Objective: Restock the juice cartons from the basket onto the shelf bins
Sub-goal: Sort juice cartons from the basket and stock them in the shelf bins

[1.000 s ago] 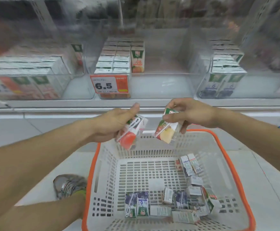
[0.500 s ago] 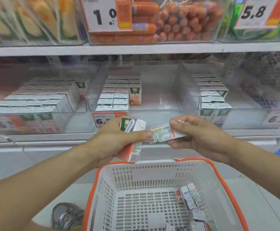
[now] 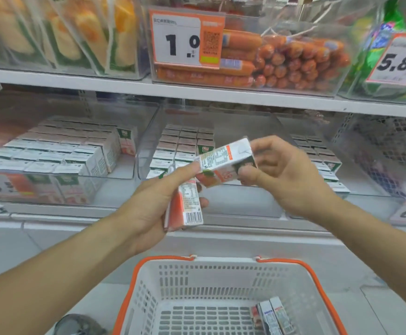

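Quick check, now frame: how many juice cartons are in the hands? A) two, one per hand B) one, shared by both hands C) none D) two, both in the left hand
A: the left hand grips an upright carton, and the right hand pinches a tilted carton above it.

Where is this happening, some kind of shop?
Most likely a small grocery or convenience store: price tags front clear shelf bins of juice cartons and sausages, with a shopping basket below.
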The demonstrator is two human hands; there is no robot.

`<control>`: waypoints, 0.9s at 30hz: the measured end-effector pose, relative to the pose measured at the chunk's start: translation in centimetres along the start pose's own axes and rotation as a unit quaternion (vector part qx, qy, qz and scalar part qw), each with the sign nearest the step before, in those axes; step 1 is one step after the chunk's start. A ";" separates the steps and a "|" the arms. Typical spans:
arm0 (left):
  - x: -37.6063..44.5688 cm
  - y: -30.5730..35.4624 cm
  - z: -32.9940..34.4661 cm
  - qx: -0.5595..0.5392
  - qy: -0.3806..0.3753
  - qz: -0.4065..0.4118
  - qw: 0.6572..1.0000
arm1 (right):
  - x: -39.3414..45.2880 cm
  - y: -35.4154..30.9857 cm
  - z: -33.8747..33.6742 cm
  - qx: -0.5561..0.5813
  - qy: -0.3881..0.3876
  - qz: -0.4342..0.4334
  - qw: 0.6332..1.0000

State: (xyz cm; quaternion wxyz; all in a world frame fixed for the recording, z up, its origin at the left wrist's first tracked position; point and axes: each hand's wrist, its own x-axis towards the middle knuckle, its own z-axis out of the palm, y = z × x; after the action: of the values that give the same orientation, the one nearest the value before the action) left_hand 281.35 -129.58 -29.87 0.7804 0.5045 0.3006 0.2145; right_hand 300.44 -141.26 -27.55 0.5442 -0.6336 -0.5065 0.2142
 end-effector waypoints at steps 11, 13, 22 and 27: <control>-0.1 0.9 -3.2 -0.036 0.109 0.021 0.993 | 12.9 5.8 4.0 -0.416 -0.027 0.063 0.907; -0.5 1.0 -3.8 -0.018 0.116 0.019 0.993 | 13.6 6.9 5.5 -0.423 -0.026 0.078 0.903; -1.4 1.9 -5.9 0.056 0.059 0.089 0.993 | 12.4 5.6 6.2 -0.400 0.021 0.124 0.908; -1.4 1.8 -6.1 0.053 0.027 0.109 0.992 | 5.7 0.0 8.0 -0.020 -0.101 0.080 0.991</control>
State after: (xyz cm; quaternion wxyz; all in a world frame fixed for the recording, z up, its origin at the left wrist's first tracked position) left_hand 276.13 -125.76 -29.77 0.7159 0.5694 0.2755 0.2957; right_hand 296.12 -132.51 -28.43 0.4586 -0.6584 -0.5103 0.3096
